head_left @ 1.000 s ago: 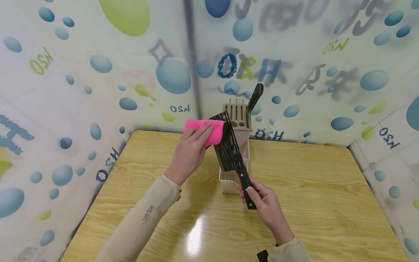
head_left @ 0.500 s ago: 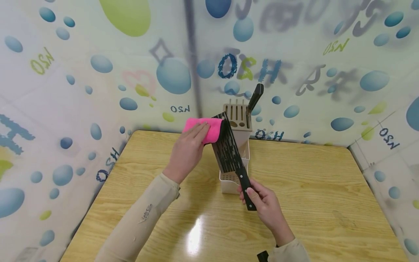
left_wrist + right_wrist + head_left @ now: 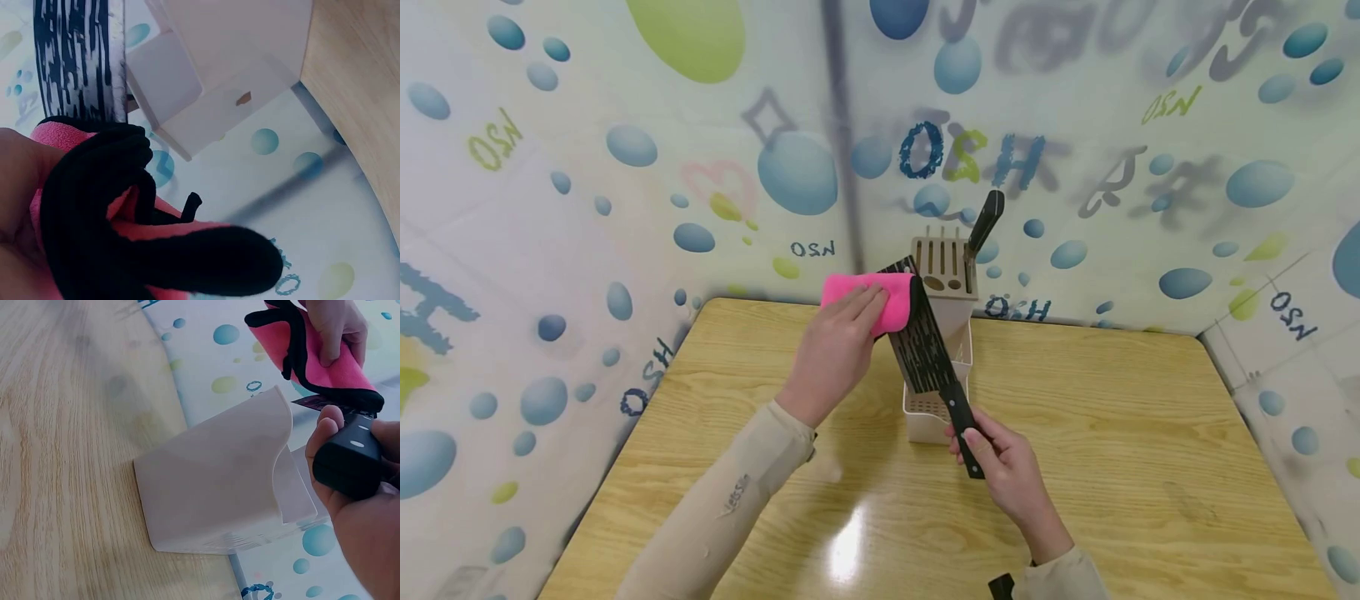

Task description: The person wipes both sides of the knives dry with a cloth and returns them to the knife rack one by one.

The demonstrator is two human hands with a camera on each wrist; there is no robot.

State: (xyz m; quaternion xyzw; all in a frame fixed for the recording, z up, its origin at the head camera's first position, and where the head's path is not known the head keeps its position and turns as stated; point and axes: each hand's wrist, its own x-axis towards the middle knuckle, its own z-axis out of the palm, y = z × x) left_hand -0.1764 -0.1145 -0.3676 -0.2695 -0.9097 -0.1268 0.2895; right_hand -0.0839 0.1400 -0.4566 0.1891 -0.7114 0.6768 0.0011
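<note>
My right hand (image 3: 1018, 475) grips the black riveted handle of a cleaver (image 3: 923, 350), whose streaked dark blade slants up and left. A pink cloth (image 3: 898, 302) with black edging is folded around the blade's upper part. Pinching that cloth against the blade is my left hand (image 3: 831, 354), fingers on top; the right wrist view shows its thumb on the cloth (image 3: 344, 378) too. In the left wrist view the cloth (image 3: 187, 259) bunches below the cleaver blade (image 3: 78, 56). Part of the blade is hidden under the cloth.
Behind the cleaver stands a beige slotted knife holder (image 3: 953, 315) with a lower perforated compartment. A black-handled knife (image 3: 987, 221) sticks up from its right slot. The wooden table (image 3: 1112, 417) ends at a patterned wall (image 3: 1075, 167).
Over the last second the cloth and left hand shift slightly left, then back right along the upper blade. The cleaver stays nearly still in my right hand.
</note>
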